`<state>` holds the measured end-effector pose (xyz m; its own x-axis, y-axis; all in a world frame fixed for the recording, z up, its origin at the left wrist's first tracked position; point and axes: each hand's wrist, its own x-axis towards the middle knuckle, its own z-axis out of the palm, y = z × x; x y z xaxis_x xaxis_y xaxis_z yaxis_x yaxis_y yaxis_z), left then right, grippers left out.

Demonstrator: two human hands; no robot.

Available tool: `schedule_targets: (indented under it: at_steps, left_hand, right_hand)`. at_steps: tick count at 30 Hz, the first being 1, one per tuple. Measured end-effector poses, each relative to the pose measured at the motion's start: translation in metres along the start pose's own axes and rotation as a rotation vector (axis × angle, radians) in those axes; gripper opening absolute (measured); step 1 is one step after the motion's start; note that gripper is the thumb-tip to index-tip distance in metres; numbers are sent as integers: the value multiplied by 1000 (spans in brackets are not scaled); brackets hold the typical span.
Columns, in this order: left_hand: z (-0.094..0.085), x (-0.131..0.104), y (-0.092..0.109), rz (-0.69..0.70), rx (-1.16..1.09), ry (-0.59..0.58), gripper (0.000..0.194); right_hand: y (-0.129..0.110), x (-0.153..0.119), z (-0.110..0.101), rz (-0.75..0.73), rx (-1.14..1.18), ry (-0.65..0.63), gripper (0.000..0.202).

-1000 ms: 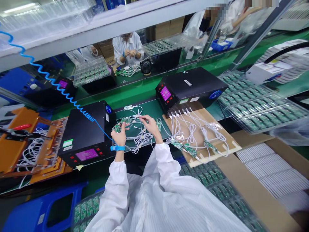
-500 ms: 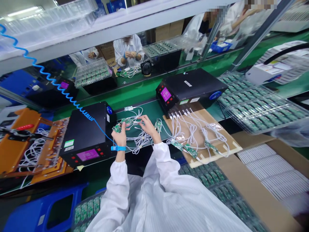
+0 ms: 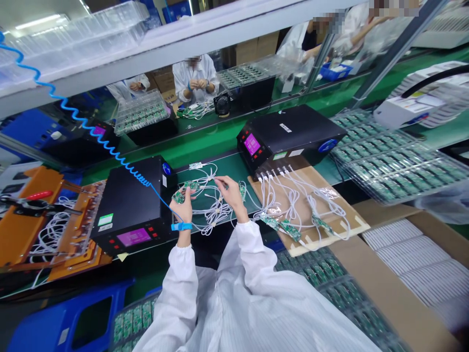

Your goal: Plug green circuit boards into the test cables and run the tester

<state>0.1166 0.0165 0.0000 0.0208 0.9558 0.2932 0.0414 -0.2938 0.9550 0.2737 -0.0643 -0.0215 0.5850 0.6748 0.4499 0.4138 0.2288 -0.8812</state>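
Note:
My left hand (image 3: pixel 183 209), with a blue wrist strap, is closed around a green circuit board (image 3: pixel 192 186), thumb on top. A second green board (image 3: pixel 178 197) shows at the outer side of that hand. My right hand (image 3: pixel 230 194) is just to the right, thumb and fingertips pinched together beside white cables. Whether a cable end is between those fingertips is too small to tell. Beneath and between both hands lies a bundle of white cables (image 3: pixel 216 213). One small board (image 3: pixel 195 165) lies behind them, and another board (image 3: pixel 242 191) is partly hidden beside my right hand.
Black test boxes with purple screens stand left (image 3: pixel 128 200) and right (image 3: pixel 289 129). Cables and boards lie on a cardboard sheet (image 3: pixel 344 226). An orange fixture (image 3: pixel 69 230) is far left. A coiled blue cord (image 3: pixel 110 146) hangs across the left side. Board trays (image 3: pixel 395 151) stand right.
My right hand has drawn slightly right, away from the board in my left hand. The left hand keeps its hold and has hardly moved.

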Motion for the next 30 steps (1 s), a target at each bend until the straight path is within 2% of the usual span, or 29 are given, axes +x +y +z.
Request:
schedule_targets:
  at_steps: [4,9,15,21,30]
  left_hand:
    - [6,-6,-4,17,60,5,37]
    - [7,-13,-2,75,147,37,28]
    - [7,-17,-1,117,154,21,24]
    - [5,-17,-2,145,172,-8,21]
    - [3,-19,-1,161,202,-33,23]
  right_hand:
    - [-24,-22,30,-80,169,-22,21]
    - [-39,-41,58,-70,146,118,18]
    - [-44,-38,62,-105,126,156,17]
    - [-43,-38,60,-84,24,89,21]
    - [-40,-37,61,-72,19,55,19]
